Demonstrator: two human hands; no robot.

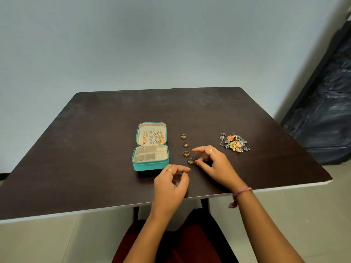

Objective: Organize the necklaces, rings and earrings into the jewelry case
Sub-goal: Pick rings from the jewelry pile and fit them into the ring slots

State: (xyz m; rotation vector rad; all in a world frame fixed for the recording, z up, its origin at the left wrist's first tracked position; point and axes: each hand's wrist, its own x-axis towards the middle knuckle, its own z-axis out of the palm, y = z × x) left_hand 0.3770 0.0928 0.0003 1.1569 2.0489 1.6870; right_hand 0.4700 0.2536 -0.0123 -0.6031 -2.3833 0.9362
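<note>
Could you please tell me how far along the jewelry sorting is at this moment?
Done: the necklaces already hang in the lid of the open case. In hand: the right hand reaches for the nearest of four rings lined up beside the case; nothing is in its grip yet. The left hand hovers, loosely curled. Left: all four rings, and the earrings piled to the right. The tray compartments look empty.

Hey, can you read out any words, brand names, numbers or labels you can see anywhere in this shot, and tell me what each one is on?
None: no readable text shows in this view.
The teal jewelry case shows no logo or label on its visible sides.
The four gold rings on the table are too small to show any engraving.
The earring pile carries no lettering that can be made out.
</note>
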